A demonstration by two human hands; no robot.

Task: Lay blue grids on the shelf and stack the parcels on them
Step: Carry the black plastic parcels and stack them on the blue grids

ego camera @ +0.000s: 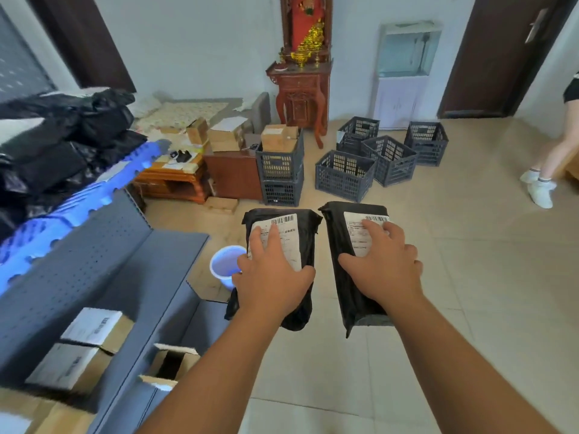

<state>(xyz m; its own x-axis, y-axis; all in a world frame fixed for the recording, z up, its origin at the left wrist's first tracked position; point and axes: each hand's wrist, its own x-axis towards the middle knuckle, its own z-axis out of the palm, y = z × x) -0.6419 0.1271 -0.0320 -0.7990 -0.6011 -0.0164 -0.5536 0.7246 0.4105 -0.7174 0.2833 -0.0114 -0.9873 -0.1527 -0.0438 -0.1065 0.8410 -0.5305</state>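
Observation:
I carry two black parcels with white labels in the air above the tiled floor. My left hand (272,277) grips the left parcel (308,236) from above, fingers spread over its label. My right hand (383,270) grips the right parcel (336,242) the same way. On the left stands the grey shelf (94,255). Blue grids (62,220) lie on its top level, and a heap of black parcels (56,145) is stacked on them.
Cardboard boxes (91,330) sit on the lower shelf level. A pale blue bucket (224,264) stands on the floor by the shelf. Several grey crates (344,175) stand ahead; two stacked ones hold boxes. A person's legs (551,164) show at right.

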